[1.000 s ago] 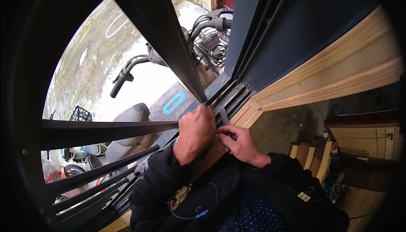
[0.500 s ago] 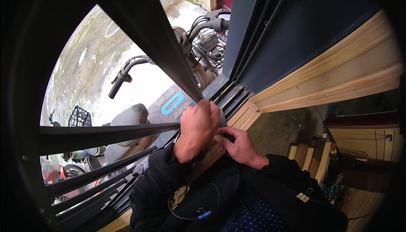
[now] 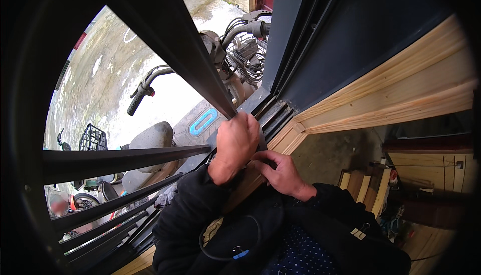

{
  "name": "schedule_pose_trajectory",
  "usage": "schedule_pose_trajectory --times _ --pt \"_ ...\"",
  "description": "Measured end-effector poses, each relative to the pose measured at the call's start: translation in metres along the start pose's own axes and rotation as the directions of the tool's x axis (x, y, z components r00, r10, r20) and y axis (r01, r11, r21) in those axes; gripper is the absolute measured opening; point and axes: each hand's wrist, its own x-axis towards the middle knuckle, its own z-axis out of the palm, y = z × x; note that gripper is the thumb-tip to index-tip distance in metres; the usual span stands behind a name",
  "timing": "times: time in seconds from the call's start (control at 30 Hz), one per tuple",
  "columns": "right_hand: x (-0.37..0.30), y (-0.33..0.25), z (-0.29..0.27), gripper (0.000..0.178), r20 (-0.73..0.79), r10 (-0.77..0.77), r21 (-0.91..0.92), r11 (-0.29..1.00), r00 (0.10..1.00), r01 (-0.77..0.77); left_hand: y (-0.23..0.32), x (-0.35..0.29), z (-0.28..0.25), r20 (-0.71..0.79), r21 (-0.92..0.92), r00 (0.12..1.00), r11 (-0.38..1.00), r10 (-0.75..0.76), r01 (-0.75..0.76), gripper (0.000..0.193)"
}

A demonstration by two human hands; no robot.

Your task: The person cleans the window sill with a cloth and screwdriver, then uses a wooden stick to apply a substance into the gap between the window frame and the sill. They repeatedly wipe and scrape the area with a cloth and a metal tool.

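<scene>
My left hand is closed in a fist around the lower end of a dark metal window frame, close to where its long upright bar meets a cross bar. The fist hides that corner. Just below and to the right, my right hand has its thumb and fingers curled together in a pinch beside the frame's near edge. What lies between those fingertips is hidden. Under both hands runs a wooden sill, with dark sliding tracks along its outer side.
Outside stands an electric scooter with a handlebar grip, a grey seat and a wire basket. A dark panel and wooden trim rise at the right. Wood pieces are stacked at lower right.
The window frame and my left fist have shifted slightly left. My right hand keeps nearly the same place and pinch.
</scene>
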Motion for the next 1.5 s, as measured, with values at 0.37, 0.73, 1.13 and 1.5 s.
schedule_pose_trajectory --times 0.37,0.73,1.13,1.5 --pt "0.001 0.003 0.001 0.025 -0.013 -0.009 -0.038 0.999 1.0 0.008 -0.007 0.001 0.008 -0.03 -0.035 1.0 0.999 0.009 -0.01 0.032" --pt "0.0 0.005 0.003 0.023 -0.005 0.001 0.03 1.0 1.0 -0.001 -0.024 -0.005 0.002 0.086 -0.019 0.996 1.0 -0.021 0.022 0.035" --pt "0.0 0.007 0.004 0.024 -0.031 -0.014 0.013 1.0 0.999 0.015 -0.027 -0.007 0.004 0.074 -0.077 0.997 0.997 -0.008 0.013 0.036" --pt "0.001 0.01 0.004 0.026 -0.052 -0.046 -0.053 0.998 0.998 0.043 -0.032 -0.01 0.005 0.031 -0.092 0.999 0.995 0.039 -0.036 0.032"
